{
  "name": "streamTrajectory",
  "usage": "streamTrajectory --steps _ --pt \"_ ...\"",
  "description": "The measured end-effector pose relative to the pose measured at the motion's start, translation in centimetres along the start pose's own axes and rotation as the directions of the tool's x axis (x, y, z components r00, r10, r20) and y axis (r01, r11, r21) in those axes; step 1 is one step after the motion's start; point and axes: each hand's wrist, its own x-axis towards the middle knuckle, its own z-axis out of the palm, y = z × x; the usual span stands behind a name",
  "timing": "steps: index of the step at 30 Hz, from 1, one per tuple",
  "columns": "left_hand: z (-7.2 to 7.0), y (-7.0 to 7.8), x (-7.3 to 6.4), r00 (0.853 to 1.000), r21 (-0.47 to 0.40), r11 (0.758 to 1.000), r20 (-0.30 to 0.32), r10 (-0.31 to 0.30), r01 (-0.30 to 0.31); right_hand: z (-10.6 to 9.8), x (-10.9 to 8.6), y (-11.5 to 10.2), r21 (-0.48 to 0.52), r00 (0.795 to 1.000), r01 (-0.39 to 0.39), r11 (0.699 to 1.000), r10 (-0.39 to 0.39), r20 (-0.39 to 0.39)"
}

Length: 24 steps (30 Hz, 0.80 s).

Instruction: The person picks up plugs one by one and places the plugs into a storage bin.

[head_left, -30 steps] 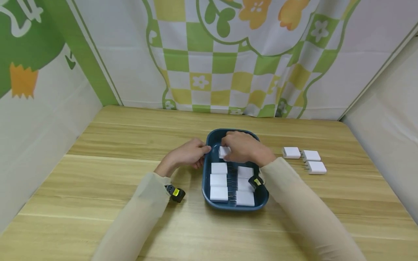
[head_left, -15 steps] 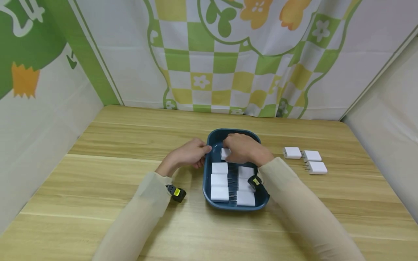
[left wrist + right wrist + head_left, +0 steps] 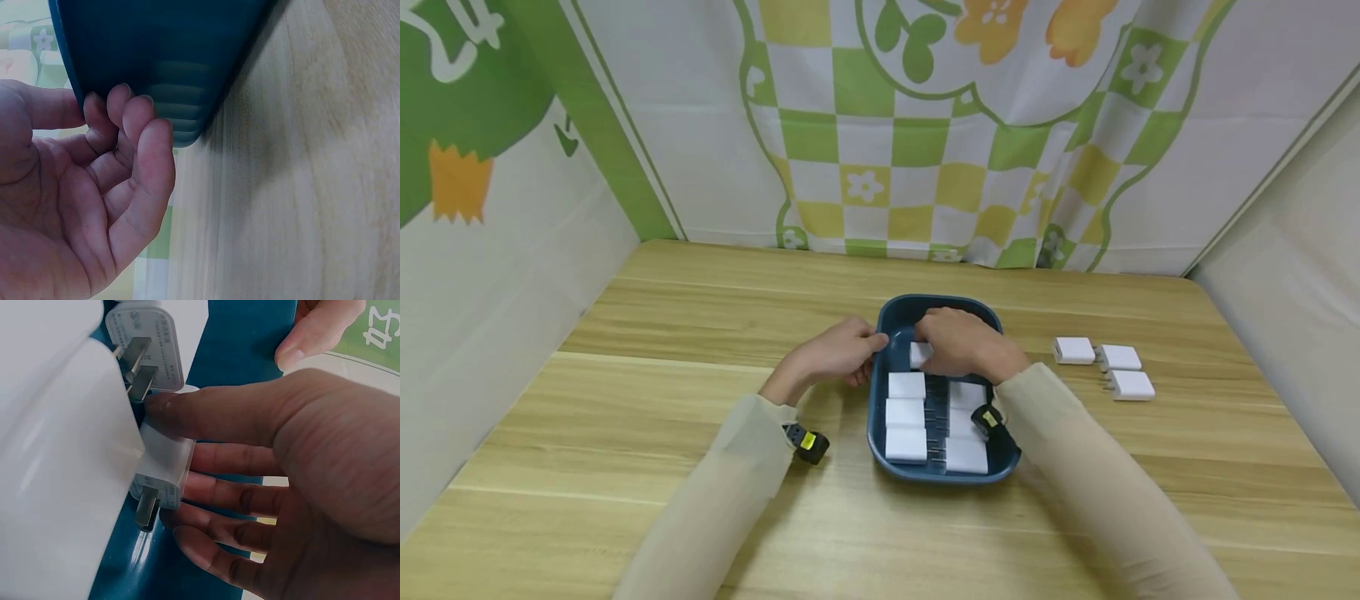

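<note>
A dark blue plastic tray (image 3: 872,429) stands on the wooden table. My left hand (image 3: 841,348) pinches its left rim, thumb on top and curled fingers beneath; the left wrist view shows them against the tray's outer wall (image 3: 181,44). Inside the tray, my right hand (image 3: 962,340) holds a white charger plug (image 3: 920,356) between thumb and fingers. Its metal prong (image 3: 147,509) shows in the right wrist view. Two columns of white charger plugs (image 3: 906,445) lie nearer in the tray, prongs toward the middle; the wrist camera partly covers the right column (image 3: 966,455).
Three more white charger plugs lie on the table right of the tray: one on the left (image 3: 1073,350), one behind (image 3: 1118,357) and one in front (image 3: 1129,385). A patterned curtain (image 3: 917,183) hangs at the table's back edge, with white cloth on both sides.
The right hand and its charger plug have shifted very slightly toward the near rows in the tray. The left hand keeps its hold on the rim.
</note>
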Motion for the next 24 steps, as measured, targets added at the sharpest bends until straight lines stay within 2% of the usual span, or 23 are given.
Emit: streamTrajectory --steps 12,24 --pt "0.0 0.25 -0.05 1.0 0.0 1.0 0.0 -0.005 0.005 -0.25 -0.22 0.42 0.03 0.999 0.031 0.999 -0.032 0.02" --pt "-0.01 0.31 -0.11 1.0 0.01 1.0 -0.001 -0.005 0.005 -0.7 -0.34 0.55 0.086 1.0 0.008 0.996 -0.01 0.028"
